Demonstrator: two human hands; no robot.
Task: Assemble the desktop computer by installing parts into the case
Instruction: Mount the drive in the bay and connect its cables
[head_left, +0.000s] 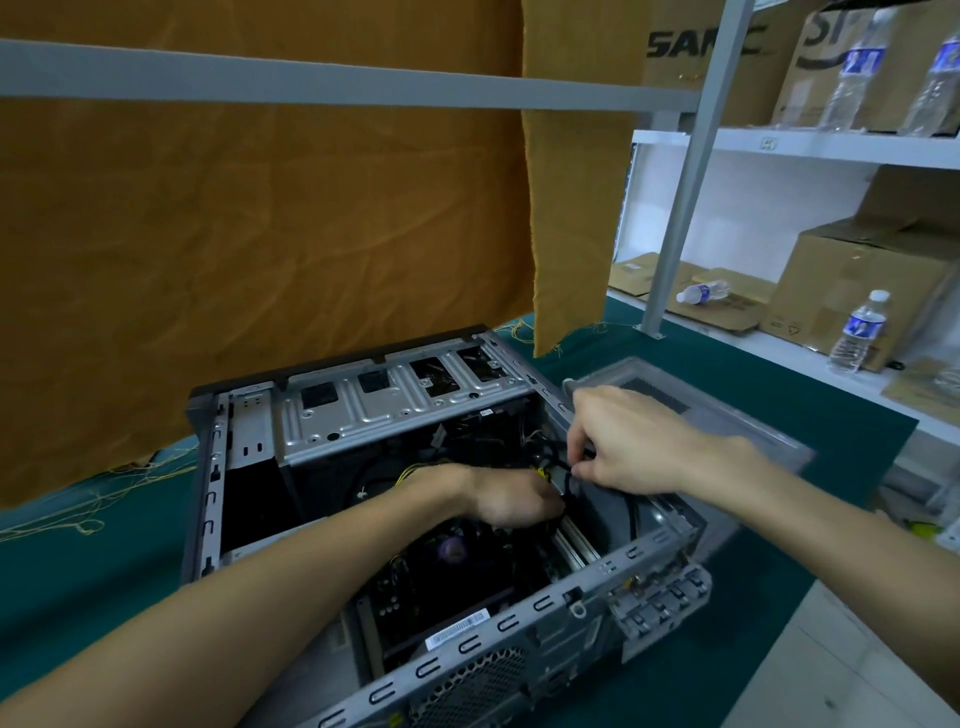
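Open computer case (358, 410) lies on its side on the desk (78, 582), long axis running near-right to far-left. My left hand (511, 496) and right hand (631, 447) pinch black cables (563, 480) inside.

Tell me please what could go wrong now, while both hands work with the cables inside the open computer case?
1. The right hand pinches black cables near the case wall; a hard pull might strain a connector.
2. The left hand is deep among dark parts, so loose cables might end up pinched or misrouted unseen.
3. Both forearms cross bare metal edges, which may scratch.
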